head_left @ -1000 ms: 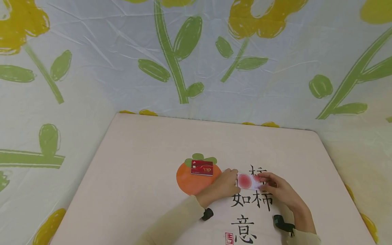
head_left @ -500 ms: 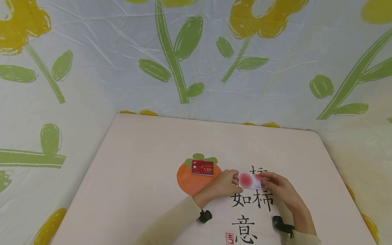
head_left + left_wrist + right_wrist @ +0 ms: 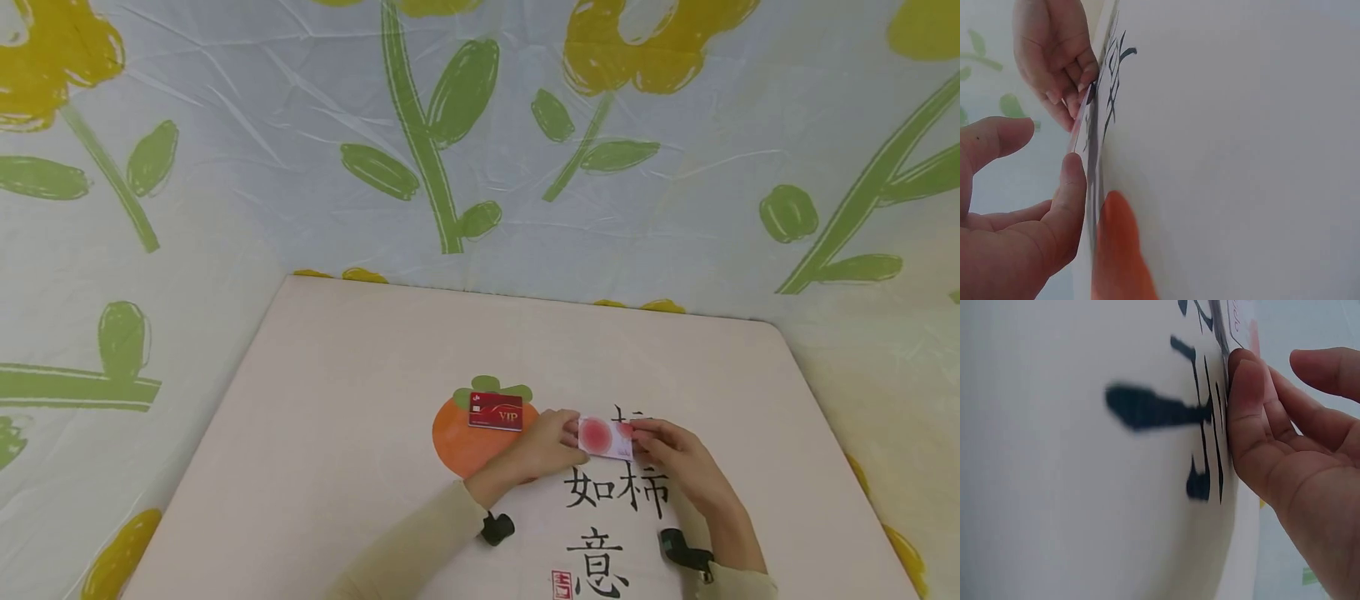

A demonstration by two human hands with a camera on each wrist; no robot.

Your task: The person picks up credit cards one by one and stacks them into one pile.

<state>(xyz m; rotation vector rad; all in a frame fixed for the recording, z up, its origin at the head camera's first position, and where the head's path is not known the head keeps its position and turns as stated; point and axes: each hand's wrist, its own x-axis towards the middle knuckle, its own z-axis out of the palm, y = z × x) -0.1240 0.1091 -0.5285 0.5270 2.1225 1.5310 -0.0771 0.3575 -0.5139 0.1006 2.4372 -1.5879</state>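
Note:
A white card (image 3: 605,437) with pink circles and small lettering lies between my two hands, low over the table. At its left end, my left hand (image 3: 551,442) pinches the edge near the lower corner; the left wrist view shows one fingertip (image 3: 1072,165) against the edge and another finger raised away. My right hand (image 3: 678,458) holds the opposite end by its fingertips (image 3: 1249,384), while one of its fingers stands off the card. Left of the hands, a red VIP card (image 3: 496,412) lies flat on the orange persimmon print (image 3: 457,442).
The pale pink table mat (image 3: 360,358) bears black brush characters (image 3: 596,562) and a small red seal print (image 3: 561,585). Dark wrist cameras (image 3: 497,529) are strapped to both wrists. A flower-patterned curtain (image 3: 300,167) surrounds the table's back and sides.
The right fingers have drawn back from over the pink-and-white card to its right end. Card and both hands have shifted slightly left and away from me. The red card has not moved.

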